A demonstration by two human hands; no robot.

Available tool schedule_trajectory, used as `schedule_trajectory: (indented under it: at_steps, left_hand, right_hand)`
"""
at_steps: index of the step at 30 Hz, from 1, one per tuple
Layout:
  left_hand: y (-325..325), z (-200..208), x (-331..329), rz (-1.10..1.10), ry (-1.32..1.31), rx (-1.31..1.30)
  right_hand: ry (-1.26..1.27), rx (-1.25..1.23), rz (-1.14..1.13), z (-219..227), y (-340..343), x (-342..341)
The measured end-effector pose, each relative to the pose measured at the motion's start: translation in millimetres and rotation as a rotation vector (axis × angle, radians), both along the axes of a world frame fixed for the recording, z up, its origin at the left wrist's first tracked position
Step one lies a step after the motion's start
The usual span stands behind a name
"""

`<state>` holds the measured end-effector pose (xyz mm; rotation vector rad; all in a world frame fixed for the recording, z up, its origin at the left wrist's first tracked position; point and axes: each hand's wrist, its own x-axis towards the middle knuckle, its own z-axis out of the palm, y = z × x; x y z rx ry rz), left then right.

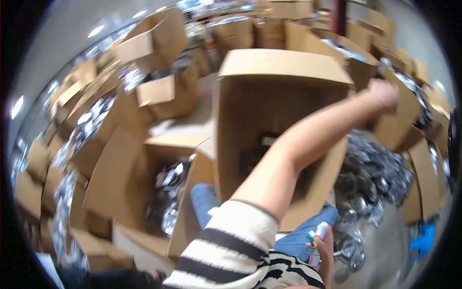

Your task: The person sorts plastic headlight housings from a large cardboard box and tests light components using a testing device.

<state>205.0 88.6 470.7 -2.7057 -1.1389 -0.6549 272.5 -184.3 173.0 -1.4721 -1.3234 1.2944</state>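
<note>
My left arm, in a black and white striped sleeve, stretches across to the upper right. Its hand [385, 95] is blurred and looks closed; a shiny, clear-topped thing [383, 66] rises just above it, too smeared to name. Below that arm stands a tall open cardboard box [284, 62], with dark things deep inside. Low at the right, my right hand [326, 241] is closed around a small white thing [321, 229]. Small red, green and yellow loops [311, 240] show beside its fingers. The fingers are partly hidden.
An open box [115, 178] on the left holds plastic-wrapped things [168, 185]. Many clear-wrapped pieces [370, 168] lie heaped on the right, some on the floor. Filled cardboard boxes [166, 94] surround me. A blue object [423, 239] is at the far right.
</note>
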Motion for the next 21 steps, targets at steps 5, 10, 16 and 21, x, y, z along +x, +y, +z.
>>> schedule_trajectory:
  at_steps: [5,10,16,21]
  left_hand:
    - [-65.0,-176.6,-66.6,-0.208,-0.196,-0.301]
    - [-180.3,-322.7,-130.2,-0.130,-0.324,-1.049]
    - [-240.8,-409.2,-117.9,-0.193,-0.688,-1.291]
    - [-250.4,-421.2,-119.6,-0.187,-0.591,-1.215]
  right_hand:
    - [-0.036,0.023,0.096,-8.4,-2.3,-10.2]
    - [-0.131,-0.039,0.017,-27.4,-1.2,-26.1]
    - [-0.169,-0.037,0.120,-29.8,12.7,-32.9]
    - [-0.060,-0.022,0.040,-36.5,17.5,-32.5]
